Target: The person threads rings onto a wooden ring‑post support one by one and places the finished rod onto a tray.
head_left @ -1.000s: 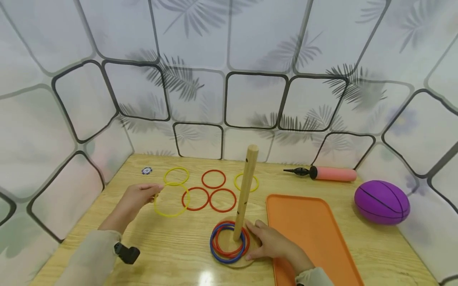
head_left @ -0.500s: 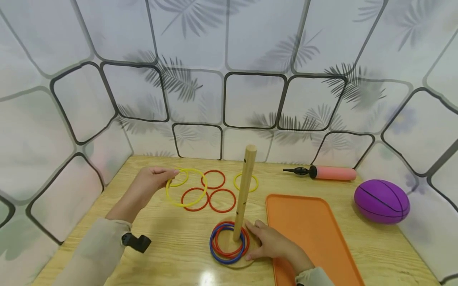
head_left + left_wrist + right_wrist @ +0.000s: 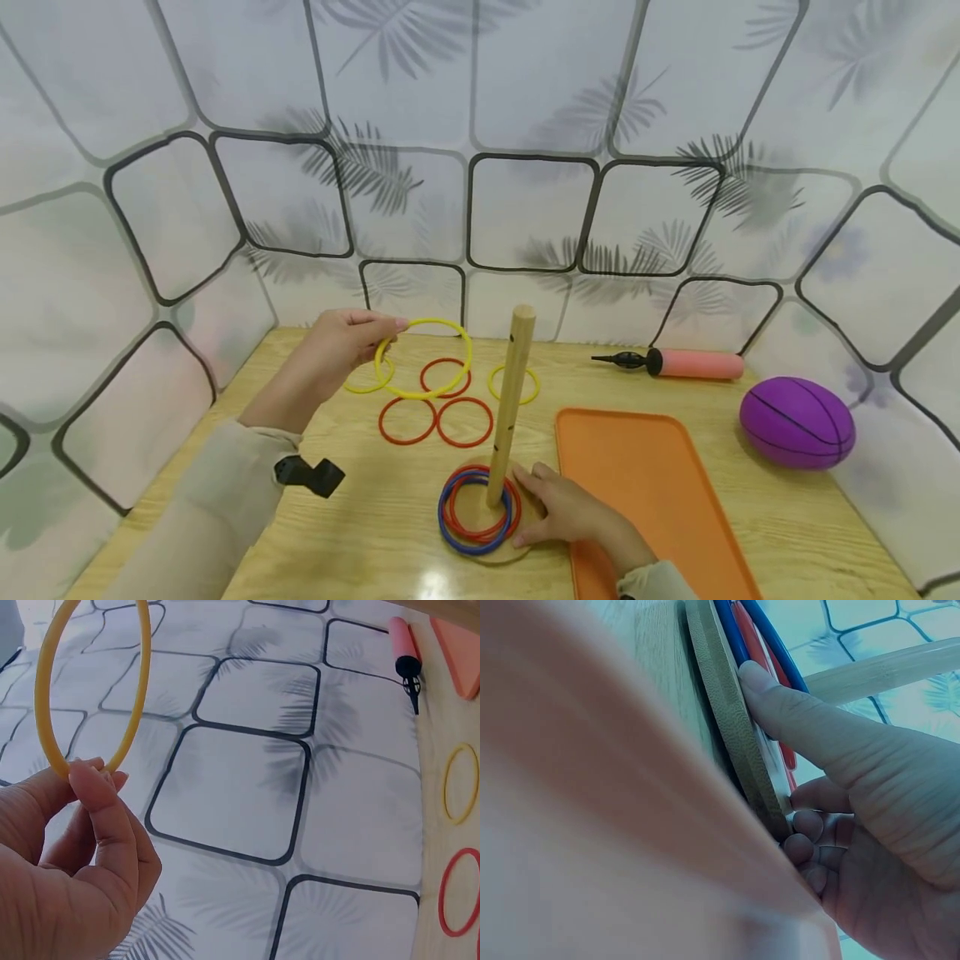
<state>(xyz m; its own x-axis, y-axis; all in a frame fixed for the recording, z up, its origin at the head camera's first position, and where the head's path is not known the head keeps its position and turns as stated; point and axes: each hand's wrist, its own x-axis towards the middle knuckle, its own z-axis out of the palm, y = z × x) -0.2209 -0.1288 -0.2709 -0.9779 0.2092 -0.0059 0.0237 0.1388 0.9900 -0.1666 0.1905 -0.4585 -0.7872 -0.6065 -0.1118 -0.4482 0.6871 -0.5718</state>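
My left hand [image 3: 341,354] pinches a yellow ring [image 3: 435,321] between thumb and fingertips, raised above the table to the left of a wooden post [image 3: 510,400]. In the left wrist view the ring [image 3: 43,697] stands up from the fingertips. The post rises from a round wooden base [image 3: 531,502]. Blue rings [image 3: 441,521] and red rings [image 3: 504,532] lie around its foot. My right hand [image 3: 566,508] grips the right edge of this base. In the right wrist view its thumb lies on top, beside the rings, and the other fingers curl at the edge.
Red rings [image 3: 491,425] and a yellow ring [image 3: 537,387] lie flat behind the stand; another yellow ring [image 3: 363,390] is partly covered by the left hand. An orange tray [image 3: 637,467] adjoins the base's right side. Farther right are a pink hand pump [image 3: 701,364] and a purple ball [image 3: 797,422].
My left hand has lifted the yellow ring up and moved it rightward, toward the post, passing over the rings on the table. My right hand has stayed at the base.
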